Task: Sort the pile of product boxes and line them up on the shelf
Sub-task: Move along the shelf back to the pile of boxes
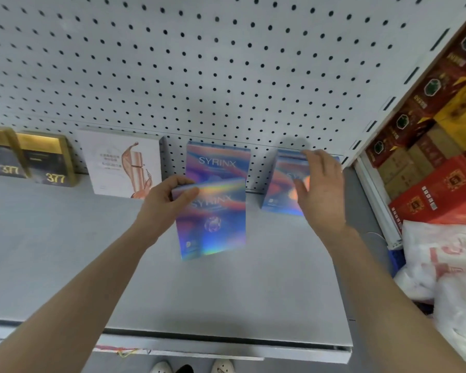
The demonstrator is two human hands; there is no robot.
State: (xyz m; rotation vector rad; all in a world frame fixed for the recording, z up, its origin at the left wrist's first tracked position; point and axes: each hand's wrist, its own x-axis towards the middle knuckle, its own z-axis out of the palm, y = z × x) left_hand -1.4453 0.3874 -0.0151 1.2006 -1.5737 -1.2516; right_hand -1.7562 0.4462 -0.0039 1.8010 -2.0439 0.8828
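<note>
Grey metal shelf point(65, 251) fills the lower view, its front lip nearest, with the toes of pale shoes point(162, 367) on the floor below it. Both bare forearms reach in over the shelf.

The left hand point(167, 200) is clamped on the top left corner of a flat, holographic blue-and-pink box marked SYRINX point(215, 227), thumb on the front face and fingers curled behind. This box is upright and slightly tilted, out in front of the back row; whether its lower edge touches the shelf cannot be told. The right hand point(320, 189) is spread, fingers apart and holding nothing, right in front of a second holographic box point(283, 184) that stands near the rear at the right. The blur hides whether it touches it.

Further back, a third holographic SYRINX box point(218, 162) stands upright against the white pegboard wall point(199, 63). Left of it stand a white square box with a pink-and-copper drawing point(113, 162) and two dark boxes with gold tops marked 377 point(49, 162). Off to the right lie white plastic bags with red print point(441, 265) and stacked red and gold cartons point(441, 184).

The step in hand looks like placing: like boxes are being grouped along the back. The next move probably calls for setting the held box upright in the gap between the two standing SYRINX boxes, face forward and square with them, while the free hand steadies the right-hand one.
</note>
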